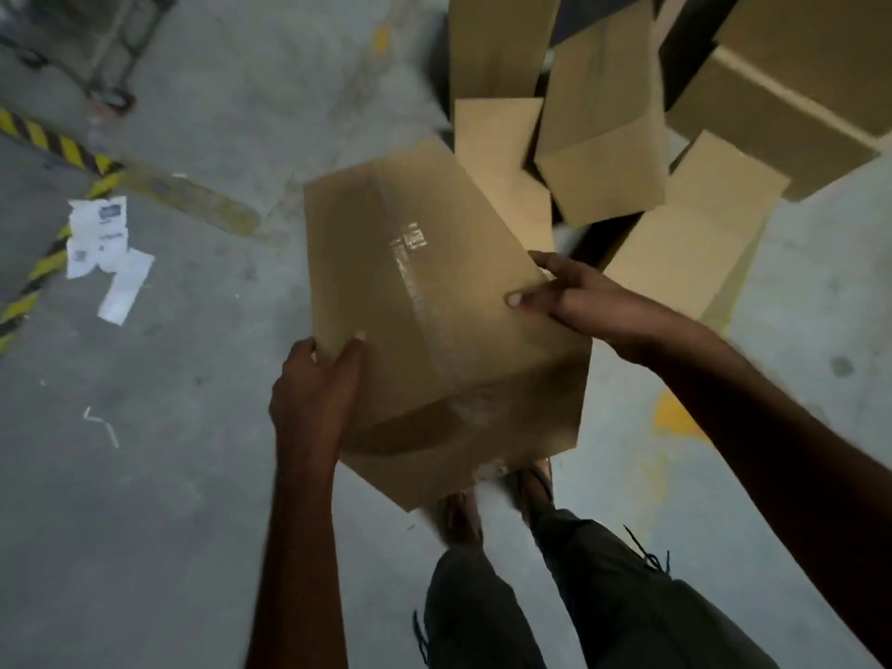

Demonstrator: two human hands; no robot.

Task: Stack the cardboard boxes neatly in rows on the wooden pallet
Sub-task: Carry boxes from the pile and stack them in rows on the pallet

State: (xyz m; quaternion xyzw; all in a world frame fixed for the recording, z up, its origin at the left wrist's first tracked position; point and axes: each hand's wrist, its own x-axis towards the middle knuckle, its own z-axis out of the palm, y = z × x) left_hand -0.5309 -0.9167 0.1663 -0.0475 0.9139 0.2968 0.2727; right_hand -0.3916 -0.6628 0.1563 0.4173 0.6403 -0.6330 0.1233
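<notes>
Above the floor (pixel 193 475), left hand (pixel 313 393) and right hand (pixel 574 296) grip the box (pixel 434 306) edges, fingers (pixel 555 265) clamped; I'd level it before setting it by the far boxes (pixel 603 152).

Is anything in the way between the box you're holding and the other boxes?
Nothing I can see. The left hand and right hand grip the box, and the other boxes sit right beyond it with nothing between. The pallet itself isn't clearly visible.

Dim, motion-blurred wide-angle view, brighter top right, edges bowed.
</notes>
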